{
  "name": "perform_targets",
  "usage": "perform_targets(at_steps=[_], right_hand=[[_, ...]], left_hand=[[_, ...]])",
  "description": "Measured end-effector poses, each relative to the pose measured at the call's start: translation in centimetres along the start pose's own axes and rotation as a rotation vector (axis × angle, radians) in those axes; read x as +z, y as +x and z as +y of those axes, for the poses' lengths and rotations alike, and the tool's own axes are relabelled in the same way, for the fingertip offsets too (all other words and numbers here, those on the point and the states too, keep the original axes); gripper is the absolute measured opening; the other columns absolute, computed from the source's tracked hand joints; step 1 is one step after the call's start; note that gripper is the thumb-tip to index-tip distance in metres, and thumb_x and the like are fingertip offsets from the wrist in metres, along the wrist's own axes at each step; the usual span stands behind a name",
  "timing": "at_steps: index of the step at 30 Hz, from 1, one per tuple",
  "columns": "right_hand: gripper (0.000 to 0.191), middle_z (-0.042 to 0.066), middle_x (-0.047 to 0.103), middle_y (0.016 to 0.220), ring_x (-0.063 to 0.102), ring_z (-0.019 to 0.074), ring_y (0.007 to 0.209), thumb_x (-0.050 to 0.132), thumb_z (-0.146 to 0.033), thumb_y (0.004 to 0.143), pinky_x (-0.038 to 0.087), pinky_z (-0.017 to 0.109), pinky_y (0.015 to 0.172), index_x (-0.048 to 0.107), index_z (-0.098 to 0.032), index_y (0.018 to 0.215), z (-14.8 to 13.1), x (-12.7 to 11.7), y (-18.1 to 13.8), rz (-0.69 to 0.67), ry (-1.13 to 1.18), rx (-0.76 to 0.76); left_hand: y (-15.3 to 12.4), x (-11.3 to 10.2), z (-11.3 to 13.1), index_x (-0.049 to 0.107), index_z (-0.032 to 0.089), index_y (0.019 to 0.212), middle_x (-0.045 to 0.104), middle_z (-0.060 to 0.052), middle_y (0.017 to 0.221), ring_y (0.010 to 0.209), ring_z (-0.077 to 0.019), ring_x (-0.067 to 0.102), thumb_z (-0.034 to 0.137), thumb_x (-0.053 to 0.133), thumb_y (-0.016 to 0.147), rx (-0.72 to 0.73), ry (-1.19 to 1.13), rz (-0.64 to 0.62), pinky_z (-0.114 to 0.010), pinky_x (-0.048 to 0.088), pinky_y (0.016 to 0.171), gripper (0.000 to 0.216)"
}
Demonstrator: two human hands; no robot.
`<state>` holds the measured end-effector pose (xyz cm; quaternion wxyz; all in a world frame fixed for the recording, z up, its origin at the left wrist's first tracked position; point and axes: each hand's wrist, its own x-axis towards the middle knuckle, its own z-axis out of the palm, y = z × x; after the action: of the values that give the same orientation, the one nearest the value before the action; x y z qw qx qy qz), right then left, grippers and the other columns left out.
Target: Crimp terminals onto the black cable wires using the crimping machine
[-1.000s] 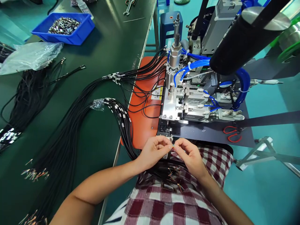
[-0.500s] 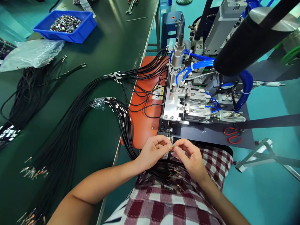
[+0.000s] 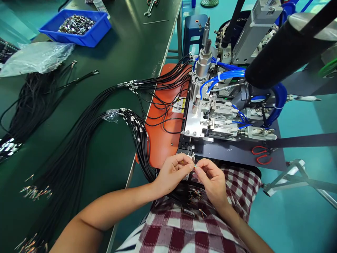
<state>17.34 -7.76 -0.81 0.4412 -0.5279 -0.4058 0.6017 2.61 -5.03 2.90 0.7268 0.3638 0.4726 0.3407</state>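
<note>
My left hand (image 3: 172, 172) and my right hand (image 3: 212, 179) meet just in front of the machine's metal block (image 3: 205, 119), both pinched on the thin coloured wire ends (image 3: 194, 166) of a black cable. That cable runs down to a bundle of black cables (image 3: 189, 193) lying across my checked lap, their stripped coloured tips showing. A large bundle of black cables with metal plugs (image 3: 131, 123) drapes from the green table over the orange plate (image 3: 160, 140) to the left of my hands.
A blue bin of metal parts (image 3: 76, 26) and a clear plastic bag (image 3: 37, 58) sit at the far left of the green table (image 3: 118, 52). Red-handled scissors (image 3: 260, 154) lie on the dark shelf at right. Blue air hoses (image 3: 223, 75) loop over the machine.
The view has drifted slightly, so the scene sits a little lower and to the right. Both hands stay together at the wire ends, fingers shifting only slightly.
</note>
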Motion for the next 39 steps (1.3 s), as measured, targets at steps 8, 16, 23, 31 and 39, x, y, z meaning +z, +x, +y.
perform_targets(at_steps=[8,16,23,31,39], right_hand=[[0.008,0.002,0.055,0.073,0.05,0.0159,0.066,0.06,-0.022,0.084,0.042,0.029,0.062,0.058,-0.022,0.077,-0.3,0.1,-0.2,0.074,-0.262,-0.275],[0.012,-0.002,0.053,0.066,0.045,0.0118,0.054,0.059,-0.032,0.085,0.042,0.026,0.054,0.058,-0.021,0.081,-1.1,0.0,0.0,-0.014,-0.019,0.051],[0.008,0.003,0.06,0.079,0.054,0.017,0.07,0.056,-0.027,0.087,0.044,0.029,0.065,0.059,-0.021,0.083,-1.4,-0.7,0.2,-0.012,-0.291,-0.145],[0.02,-0.004,0.046,0.059,0.041,0.0111,0.053,0.054,-0.031,0.09,0.035,0.025,0.052,0.052,-0.02,0.073,-2.1,-1.2,0.8,-0.113,-0.13,0.024],[0.025,-0.006,0.042,0.057,0.035,0.0091,0.051,0.058,-0.035,0.087,0.033,0.023,0.051,0.05,-0.02,0.07,-1.5,-1.5,1.2,-0.106,0.125,0.098]], left_hand=[[0.1,-0.1,-0.1,0.052,0.014,0.074,0.039,0.008,0.054,0.041,-0.0015,0.028,0.043,0.067,0.078,-0.05,-0.025,-0.005,-0.016,0.019,0.04,0.032],[0.2,0.0,0.1,0.052,0.014,0.073,0.041,0.008,0.054,0.041,-0.001,0.028,0.041,0.068,0.076,-0.054,-0.041,0.01,-0.016,0.021,0.04,0.032],[0.2,0.0,0.2,0.052,0.014,0.072,0.041,0.007,0.055,0.041,-0.0011,0.027,0.042,0.068,0.076,-0.052,-0.053,-0.016,-0.016,0.02,0.04,0.032],[0.4,-0.8,0.5,0.058,0.013,0.084,0.05,0.002,0.069,0.056,-0.006,0.041,0.03,0.058,0.085,0.06,0.334,-0.106,-0.018,0.031,0.05,0.017],[0.3,-1.3,0.6,0.059,0.016,0.092,0.058,-0.003,0.084,0.079,-0.0135,0.054,0.016,0.052,0.089,0.532,0.82,-0.053,-0.025,0.045,0.071,0.008]])
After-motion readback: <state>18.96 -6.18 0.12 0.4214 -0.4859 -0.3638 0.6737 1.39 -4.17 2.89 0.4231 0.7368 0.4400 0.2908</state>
